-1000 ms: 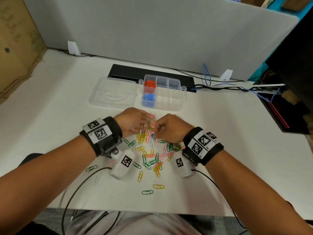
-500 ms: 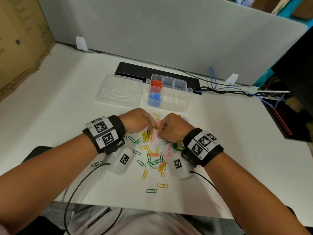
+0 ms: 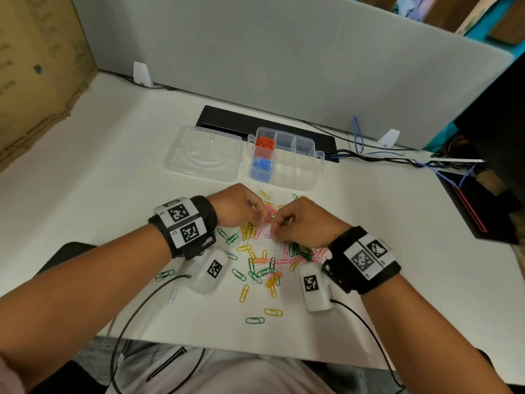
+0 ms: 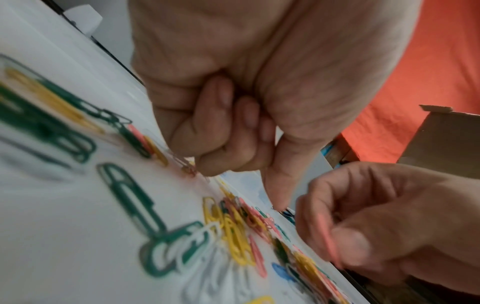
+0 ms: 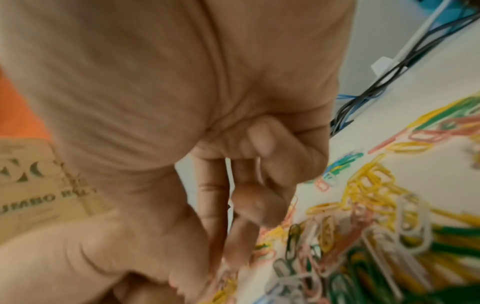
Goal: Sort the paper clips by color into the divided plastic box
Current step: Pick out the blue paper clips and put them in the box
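Two hands staying low over mixed coloured wire paper clips; right fingers now pinching pink clip; left curled, contents unclear; pink compartment next, probably.

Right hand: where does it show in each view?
Head: right hand just right of centre, at the clip pile.
Left wrist: right hand lower right, pinching a pink paper clip.
Right wrist: right hand fills left and centre.
Shared landmark: the clip pile.
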